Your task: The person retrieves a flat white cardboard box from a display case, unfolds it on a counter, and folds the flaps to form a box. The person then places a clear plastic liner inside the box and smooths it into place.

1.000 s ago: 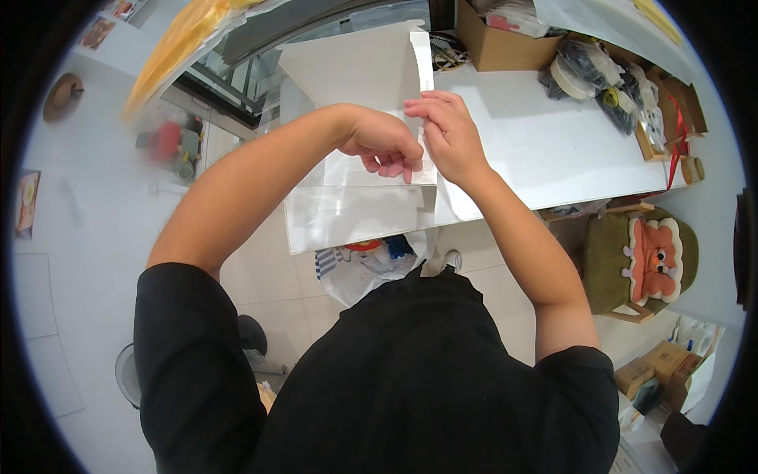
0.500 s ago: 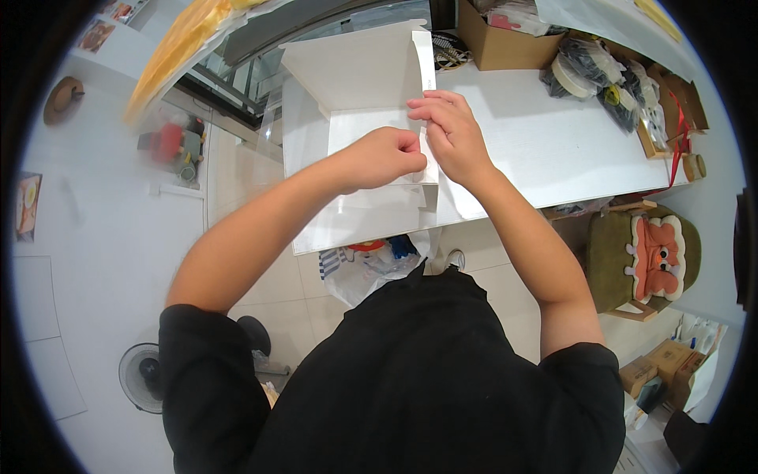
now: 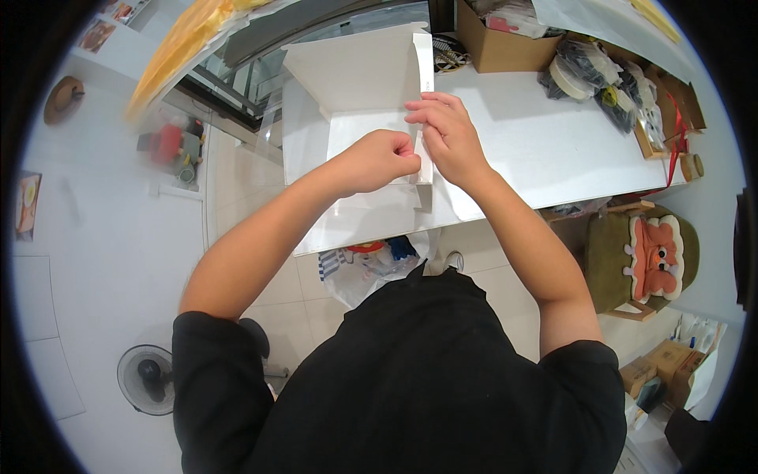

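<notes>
A white cardboard box (image 3: 359,75), partly folded, stands on the white table (image 3: 521,134) with its large back panel raised. My left hand (image 3: 380,161) is closed in a fist-like pinch at the inner side of the box's right wall, near its front corner. What its fingertips hold is partly hidden, but they are at the wall's folded panel. From the outer side, my right hand (image 3: 452,138) grips the same wall, its fingers bent over the top edge. A front flap of the box lies low, toward me.
At the back right stand a brown carton (image 3: 505,43) and several wrapped rolls (image 3: 572,75); a red ribbon (image 3: 677,142) hangs by the right end. Below the front edge sits a plastic bag (image 3: 359,276). A green chair (image 3: 612,261) is on the right, a fan (image 3: 148,378) at lower left.
Both hands have shifted very slightly left with the box's right wall. My left elbow has drawn inward a little. The grip looks the same.
</notes>
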